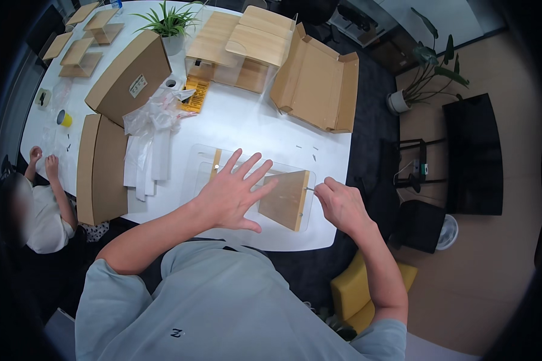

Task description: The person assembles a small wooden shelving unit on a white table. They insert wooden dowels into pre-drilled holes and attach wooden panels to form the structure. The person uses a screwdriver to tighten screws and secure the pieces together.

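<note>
**We hold a thin metal tool to the edge of the wooden board**

Well beyond the board and to its right, we see an open cardboard box, its brown inside facing up. To the board's left stand two cardboard pieces, one behind the other; we cannot see what they hold. Beyond it, a pale pot holds a spiky green plant.

The board stands on edge on the white table, over a clear panel. Past the table's right side we have dark carpet, a black screen and a potted plant; nearer us than the board, at right, is a yellow chair.

Crumpled plastic lies between the cardboard and the board, and a wood-and-clear stand beyond it. Far left of the board, a co-worker sits.

Our right hand, right of the board, pinches the tool. Our left hand is spread wide, gripping nothing, and hides part of the board and panel; we cannot tell whether it touches them.
</note>
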### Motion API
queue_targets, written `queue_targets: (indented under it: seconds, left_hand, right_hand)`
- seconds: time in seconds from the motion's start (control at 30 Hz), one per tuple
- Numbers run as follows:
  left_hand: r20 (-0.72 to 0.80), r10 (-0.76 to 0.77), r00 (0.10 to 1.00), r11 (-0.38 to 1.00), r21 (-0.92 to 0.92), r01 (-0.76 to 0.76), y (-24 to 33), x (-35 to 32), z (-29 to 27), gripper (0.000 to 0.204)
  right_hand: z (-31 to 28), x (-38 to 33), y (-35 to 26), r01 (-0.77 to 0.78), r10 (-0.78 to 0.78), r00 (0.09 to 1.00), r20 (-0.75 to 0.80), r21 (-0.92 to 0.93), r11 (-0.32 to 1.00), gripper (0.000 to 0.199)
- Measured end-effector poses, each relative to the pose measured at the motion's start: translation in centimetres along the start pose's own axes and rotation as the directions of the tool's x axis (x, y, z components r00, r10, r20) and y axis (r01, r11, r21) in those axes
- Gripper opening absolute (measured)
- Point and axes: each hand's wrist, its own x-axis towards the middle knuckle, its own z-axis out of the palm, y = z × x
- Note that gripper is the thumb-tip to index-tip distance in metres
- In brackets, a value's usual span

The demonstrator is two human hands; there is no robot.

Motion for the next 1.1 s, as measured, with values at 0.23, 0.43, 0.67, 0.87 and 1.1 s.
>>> queue_targets:
  seconds: [0.23, 0.43, 0.67, 0.87, 1.1]
  left_hand:
    - [-0.029, 0.019, 0.999, 1.0, -0.018, -0.02, -0.3, -0.2, 0.3, 0.108]
    - [-0.031, 0.018, 0.999, 0.999, -0.026, -0.019, -0.2, -0.4, 0.4, 0.109]
    - [-0.038, 0.016, 0.999, 0.999, -0.044, -0.018, -0.1, -0.7, 0.4, 0.113]
    - [-0.006, 0.015, 1.0, 0.999, -0.03, -0.015, -0.2, -0.5, 0.2, 0.112]
    - [0.022, 0.018, 1.0, 1.0, -0.017, -0.018, -0.4, -0.4, 0.0, 0.112]
  right_hand:
    - [-1.3, 1.5, 0.2, 0.176, -0.138, 0.969, 0.204, -0.178, 0.968, 0.004]
    - [-1.9, 2.7, 0.6, 0.196, -0.134, 0.937, 0.322, -0.171, 0.966, 0.005]
    - [-1.8, 2.6, 0.6, 0.137, -0.065, 0.921, 0.384, -0.164, 0.977, 0.006]
    - [-2.2, 3.1, 0.7, 0.386, -0.298, 0.903, 0.308, -0.28, 0.879, 0.006]
    - [-2.0, 3.3, 1.0, 0.419, -0.316, 0.878, 0.36, -0.255, 0.872, 0.007]
